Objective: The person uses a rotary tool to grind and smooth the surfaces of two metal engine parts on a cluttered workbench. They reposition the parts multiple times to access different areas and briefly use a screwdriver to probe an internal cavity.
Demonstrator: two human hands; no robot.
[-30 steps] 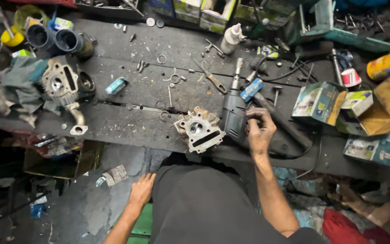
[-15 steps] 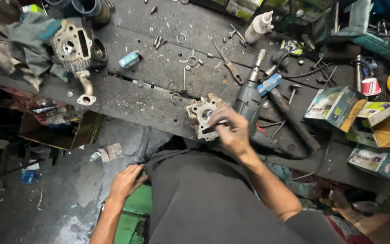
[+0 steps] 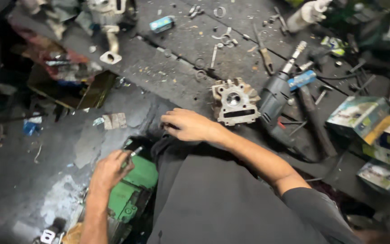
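Head view: left hand (image 3: 110,169) low and near, closed around a small metal part (image 3: 136,152) over a green box (image 3: 132,190). Right hand (image 3: 189,126) at near edge of dark workbench (image 3: 168,72), fingers loosely curled, gripping nothing visible. Grey cylinder head (image 3: 234,101) just right of that hand, apart from it. Electric drill (image 3: 276,99) lying right beside cylinder head; cardboard boxes (image 3: 375,126) farther right.

Small metal piece (image 3: 136,152) in left hand (image 3: 110,169) too blurred to identify
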